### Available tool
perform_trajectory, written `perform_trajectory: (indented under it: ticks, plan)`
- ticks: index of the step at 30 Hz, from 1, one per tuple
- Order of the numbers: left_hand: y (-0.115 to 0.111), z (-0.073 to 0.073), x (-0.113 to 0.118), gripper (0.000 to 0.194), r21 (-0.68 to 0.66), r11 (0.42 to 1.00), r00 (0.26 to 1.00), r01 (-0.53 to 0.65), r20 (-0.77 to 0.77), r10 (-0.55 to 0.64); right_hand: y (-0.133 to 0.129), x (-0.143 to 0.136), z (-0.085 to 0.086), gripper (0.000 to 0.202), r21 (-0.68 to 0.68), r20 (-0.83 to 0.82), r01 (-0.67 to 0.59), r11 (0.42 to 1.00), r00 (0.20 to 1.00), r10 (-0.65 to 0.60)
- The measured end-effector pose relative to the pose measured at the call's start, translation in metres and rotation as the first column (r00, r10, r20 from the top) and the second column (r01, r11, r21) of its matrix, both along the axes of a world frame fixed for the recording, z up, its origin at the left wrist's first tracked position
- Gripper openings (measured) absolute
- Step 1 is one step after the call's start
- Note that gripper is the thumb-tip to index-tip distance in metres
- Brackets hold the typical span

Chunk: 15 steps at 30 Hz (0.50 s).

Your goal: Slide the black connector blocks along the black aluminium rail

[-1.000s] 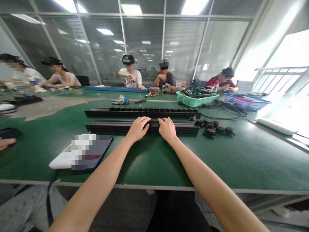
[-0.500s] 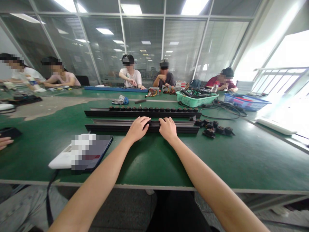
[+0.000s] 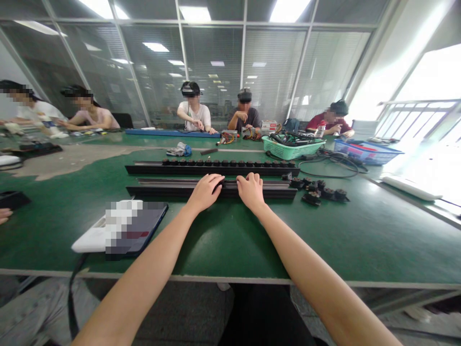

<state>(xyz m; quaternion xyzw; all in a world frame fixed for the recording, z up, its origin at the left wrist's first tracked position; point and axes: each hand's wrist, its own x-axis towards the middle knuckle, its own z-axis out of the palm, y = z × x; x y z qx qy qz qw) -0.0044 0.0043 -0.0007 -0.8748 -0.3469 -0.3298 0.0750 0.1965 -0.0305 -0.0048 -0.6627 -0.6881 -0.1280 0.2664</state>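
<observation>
In the head view a long black rail [image 3: 162,191], a slotted channel, lies crosswise on the green table in front of me. My left hand [image 3: 208,192] curls over its middle, thumb on the near side and fingers across the top. A dark bit beside those fingertips is too small to name. Just to the right, my right hand [image 3: 249,192] is closed over the same rail, its fingers bent; anything under them is hidden. Behind it lies a second black rail [image 3: 212,170] with a row of black socket modules [image 3: 230,163]. Several loose socket modules [image 3: 320,190] lie off the right end.
A white device and dark phone [image 3: 156,230] lie at front left. Beyond the rails are a blue-grey cloth [image 3: 180,149], a green basket [image 3: 293,150] of cables and a blue basket [image 3: 370,153]. Co-workers sit across the table; another person's hand [image 3: 4,215] shows at left.
My hands stay on the near rail, with only a slight shift of the right fingers. At the left edge, the other person's hand has drawn back out of view a little.
</observation>
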Motion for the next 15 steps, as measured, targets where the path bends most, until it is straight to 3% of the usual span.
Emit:
perform_trajectory:
  ticks: [15]
  plan:
    - [0.0012,-0.0014,-0.0011,0.039,-0.005,1.000,1.000,0.017,0.026,-0.017,0.0019,0.0012,0.0006,0.030,0.007,-0.059,0.032,0.999,0.998,-0.031]
